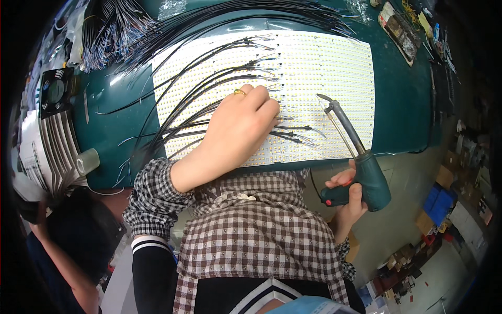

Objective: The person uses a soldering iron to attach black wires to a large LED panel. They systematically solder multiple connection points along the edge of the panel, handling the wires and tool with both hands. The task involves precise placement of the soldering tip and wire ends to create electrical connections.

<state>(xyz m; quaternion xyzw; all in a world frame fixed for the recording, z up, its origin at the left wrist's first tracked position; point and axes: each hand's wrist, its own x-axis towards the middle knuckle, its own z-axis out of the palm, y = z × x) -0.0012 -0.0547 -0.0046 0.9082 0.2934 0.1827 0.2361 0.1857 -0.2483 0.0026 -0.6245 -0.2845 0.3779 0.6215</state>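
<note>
A white panel (334,68) with rows of small LEDs lies on the green work surface in front of me. Several black cables (193,86) run across its left half, their stripped wire ends near the middle. Over these cables my left hand (243,118) is closed, fingers bent down towards the panel; what they pinch is hidden beneath. A ring is on one finger. At the panel's lower right my right hand (348,196) grips the handle of a green soldering gun (375,183). Its bent tip (324,98) points left above the panel, apart from the left hand.
A large bundle of black cables (209,23) lies along the far edge. To the left are a fan (55,91), a stack of white sheets (57,152) and a tape roll (88,161). A stained tray (400,32) sits far right. Another person's arm (68,272) shows at lower left.
</note>
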